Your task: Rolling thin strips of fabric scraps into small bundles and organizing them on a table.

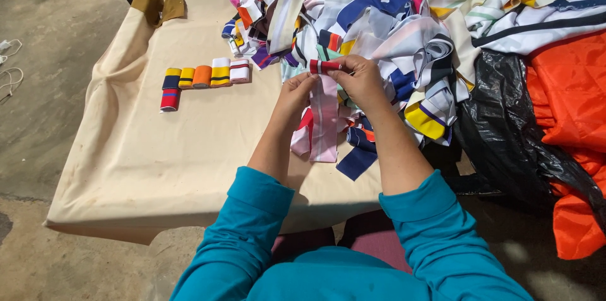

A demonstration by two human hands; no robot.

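Pink striped band (324, 118) pinched by both hands (331, 83), six rolled bands (203, 77), one cream tablecloth (189, 143).

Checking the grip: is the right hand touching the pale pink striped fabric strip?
Touching. The head view shows the right hand pinching the rolled top of the pale pink striped fabric strip, with the left hand on it too.

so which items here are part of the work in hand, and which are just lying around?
In hand:
- left hand and right hand, both gripping the pink striped band at its rolled top
- heap of striped bands
- row of rolled bands

Lying about:
- black plastic sheet
- orange fabric
- brown cloth scrap
- beige table cover
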